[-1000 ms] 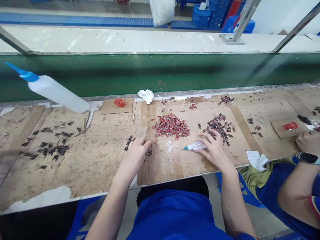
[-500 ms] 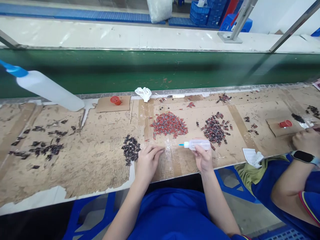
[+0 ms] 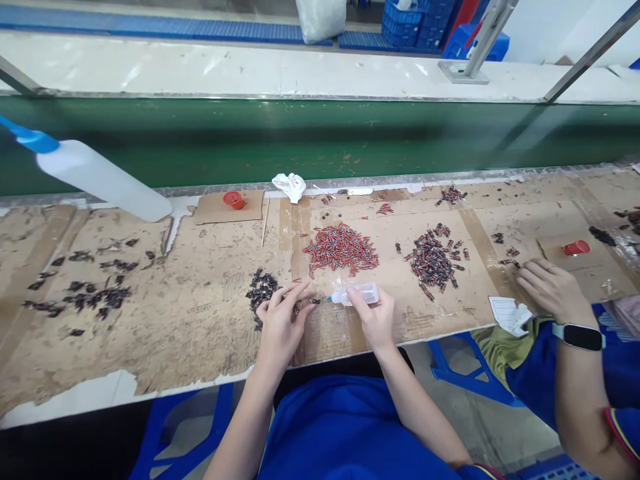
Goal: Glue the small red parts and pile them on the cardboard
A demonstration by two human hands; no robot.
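Pinched in my left hand [image 3: 284, 316] is a small dark part [image 3: 314, 301], too small to name more closely. My right hand [image 3: 375, 317] grips a small clear squeeze bottle [image 3: 364, 293] lying nearly level, its blue nozzle tip [image 3: 329, 299] close to that dark part; whether they touch I cannot tell. Beside my left hand lies a pile of black parts [image 3: 262, 288], partly covered by the fingers. Beyond both hands is a heap of small red parts [image 3: 342, 248]. A heap of dark and red parts [image 3: 433, 261] lies right of the bottle.
A co-worker's hand [image 3: 555, 290] reaches over the cardboard [image 3: 190, 333] at right. A large white bottle [image 3: 103, 179] leans at left. Red cups [image 3: 234, 200] stand on cardboard pieces. Crumpled tissue [image 3: 290, 188] lies near the green strip [image 3: 225, 143], and scattered black parts [image 3: 100, 297] lie left.
My right hand has brought the bottle left, its nozzle now near my left fingers. A dark part now shows in my left hand. The co-worker's hand has moved left.
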